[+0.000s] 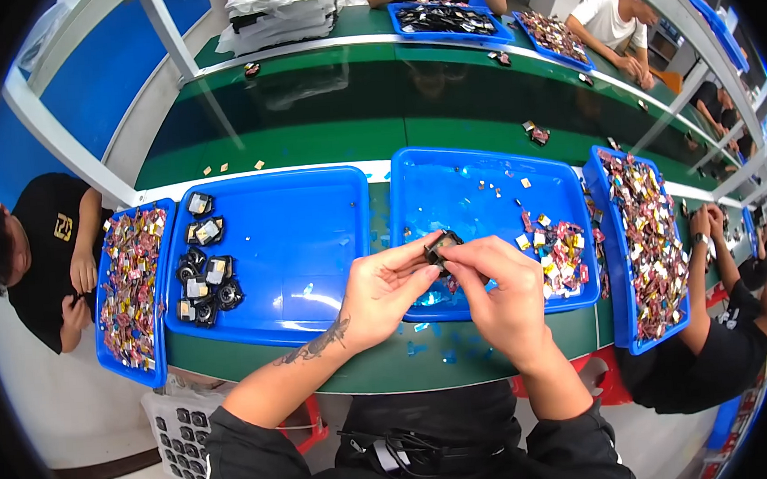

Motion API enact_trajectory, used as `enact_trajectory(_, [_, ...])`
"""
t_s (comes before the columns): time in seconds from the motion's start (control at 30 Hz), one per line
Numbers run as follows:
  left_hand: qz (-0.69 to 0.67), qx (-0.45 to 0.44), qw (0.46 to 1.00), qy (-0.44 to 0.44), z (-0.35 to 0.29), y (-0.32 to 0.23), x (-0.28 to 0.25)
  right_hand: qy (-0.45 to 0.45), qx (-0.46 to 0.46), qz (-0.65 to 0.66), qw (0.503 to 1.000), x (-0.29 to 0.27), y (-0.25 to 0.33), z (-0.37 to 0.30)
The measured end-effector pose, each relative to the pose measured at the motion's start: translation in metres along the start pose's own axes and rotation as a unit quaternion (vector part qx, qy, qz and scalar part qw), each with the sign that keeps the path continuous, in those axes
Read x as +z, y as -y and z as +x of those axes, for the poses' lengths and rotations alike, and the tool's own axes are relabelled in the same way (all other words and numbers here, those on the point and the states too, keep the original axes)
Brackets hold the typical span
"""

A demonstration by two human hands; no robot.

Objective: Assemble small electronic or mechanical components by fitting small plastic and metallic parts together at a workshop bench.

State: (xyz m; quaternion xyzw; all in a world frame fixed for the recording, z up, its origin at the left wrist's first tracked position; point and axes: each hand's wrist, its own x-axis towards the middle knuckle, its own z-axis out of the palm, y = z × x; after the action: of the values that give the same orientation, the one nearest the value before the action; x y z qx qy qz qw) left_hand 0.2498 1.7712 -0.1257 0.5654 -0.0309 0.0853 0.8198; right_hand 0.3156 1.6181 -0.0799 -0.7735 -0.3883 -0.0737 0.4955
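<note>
Between my two hands is a small black square plastic housing (442,246), held above the near edge of a blue tray (475,157). My left hand (389,294) grips its left side between thumb and fingers. On the other side, my right hand (502,289) pinches at the housing, its fingertips partly covering it. Beneath them the tray carries small circuit pieces (563,268) in a pile at its right, along with bits of blue film. Left of my hands, a second blue tray (300,244) has several black housings (207,290) along its left side.
Narrow blue bins full of circuit pieces stand at left (132,290) and right (646,250). A green conveyor belt (307,139) with scattered parts runs beyond the trays. Co-workers sit left, right and across. A holder with black parts (183,434) is below the table at left.
</note>
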Motion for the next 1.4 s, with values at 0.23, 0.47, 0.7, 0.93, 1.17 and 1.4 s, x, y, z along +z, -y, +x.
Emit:
enact_trajectory(0.23, [0.022, 0.011, 1.000, -0.008, 0.000, 0.000, 0.001, 0.018, 0.027, -0.022, 0.999, -0.002, 0.002, 0.000])
enact_trajectory(0.47, [0.012, -0.001, 1.000, -0.009, -0.001, -0.001, 0.001, 0.014, 0.113, 0.035, 0.993, -0.002, 0.007, 0.003])
enact_trajectory(0.7, [0.034, -0.010, 0.999, -0.007, -0.004, -0.003, 0.004, -0.013, -0.009, -0.045, 0.999, -0.001, -0.006, 0.001])
enact_trajectory(0.93, [0.027, -0.033, 0.999, -0.012, -0.011, -0.004, 0.010, -0.028, 0.047, 0.025, 0.998, -0.001, -0.005, 0.003])
enact_trajectory(1.17, [0.037, -0.004, 0.998, -0.048, -0.015, 0.003, 0.018, 0.007, 0.060, 0.057, 0.997, 0.006, -0.004, 0.000])
enact_trajectory(1.4, [-0.048, -0.044, 0.993, -0.100, -0.008, 0.003, 0.015, -0.008, 0.063, 0.091, 0.994, 0.007, -0.021, -0.002])
